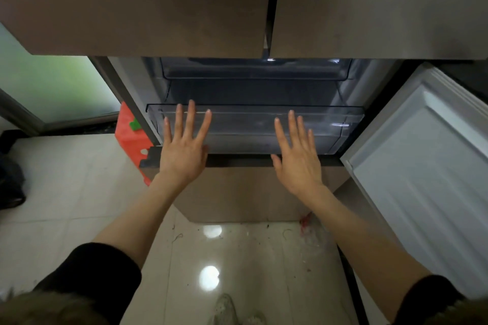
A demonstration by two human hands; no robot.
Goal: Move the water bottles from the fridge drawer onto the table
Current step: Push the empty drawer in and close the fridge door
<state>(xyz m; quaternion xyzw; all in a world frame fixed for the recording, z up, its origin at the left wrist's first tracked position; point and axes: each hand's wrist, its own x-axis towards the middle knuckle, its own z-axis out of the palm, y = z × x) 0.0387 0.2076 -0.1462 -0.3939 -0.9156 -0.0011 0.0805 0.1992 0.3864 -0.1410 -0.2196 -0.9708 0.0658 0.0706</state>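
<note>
The fridge's clear plastic drawer [245, 124] sits in the open lower compartment, its front facing me. My left hand [184, 145] lies flat with straight, spread fingers against the left part of the drawer front. My right hand [295, 150] is held the same way at the right part of the front. Neither hand holds anything. No water bottles show; the drawer's inside looks dark and I cannot make out any contents. A second clear bin [253, 68] sits higher and deeper in the compartment.
The white inner side of the open fridge door [427, 166] stands at the right. Two brown upper doors [137, 2] hang overhead. A red and green object [130, 132] leans left of the fridge. Glossy tiled floor [211, 258] lies below, with a dark bag [10, 179] at far left.
</note>
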